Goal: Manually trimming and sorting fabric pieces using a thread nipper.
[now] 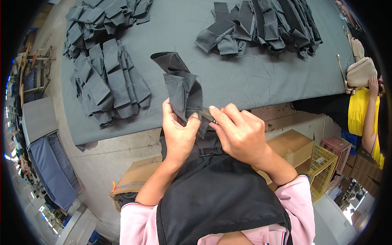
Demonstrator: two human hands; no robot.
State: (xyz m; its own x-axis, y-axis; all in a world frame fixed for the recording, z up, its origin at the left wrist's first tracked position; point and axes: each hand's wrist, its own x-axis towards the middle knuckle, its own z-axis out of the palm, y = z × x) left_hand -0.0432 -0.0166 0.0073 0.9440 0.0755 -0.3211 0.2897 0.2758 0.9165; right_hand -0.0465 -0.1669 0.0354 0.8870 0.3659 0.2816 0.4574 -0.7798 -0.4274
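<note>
Just past the table's near edge, my left hand [179, 136] is closed around a folded dark grey fabric piece [181, 87], its thumb pressing on the lower part. The piece stands up from the grip, with its top end curled open. My right hand [243, 132] is closed on thread snips [208, 113], mostly hidden by the fingers. Their narrow blades touch or nearly touch the fabric beside my left thumb; whether they are cutting, I cannot tell.
Stacks of similar grey pieces lie on the grey-covered table [171, 36]: a near-left pile [110, 81], a far-left pile [102, 18] and a right pile [261, 28]. Cardboard boxes [292, 147] and a yellow crate [320, 167] stand below. At right, another person's hand [373, 85] touches a beige bag [361, 71].
</note>
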